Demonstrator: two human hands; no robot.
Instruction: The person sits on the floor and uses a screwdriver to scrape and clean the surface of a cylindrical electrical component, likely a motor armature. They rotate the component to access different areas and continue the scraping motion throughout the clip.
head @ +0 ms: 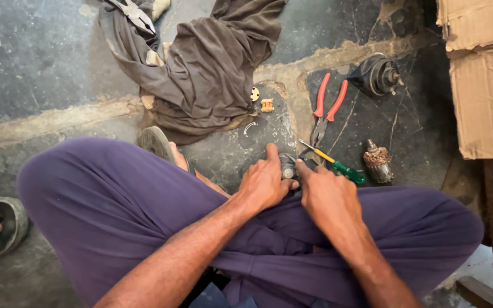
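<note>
Legs: purple cloth trousers (115, 211), crossed, nearest the camera.
Left hand (263, 182): closed around small grey metal cylindrical part (287, 168).
Right hand (326, 194): fingers touching that part, hands together.
Part location: floor, just before shins; possibly a motor piece.
Beside: green-handled yellow-shafted screwdriver (335, 163), red-handled pliers (326, 108), copper-wound armature (378, 161), brown cloth (212, 68).

Soft even daylight, faint shadows, sharp centre, wide-angle stretch at edges.

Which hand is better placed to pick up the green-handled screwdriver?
Right. The right hand lies beside the screwdriver, its handle just past the knuckles. The left hand steadies the small metal part, farther away.
</note>
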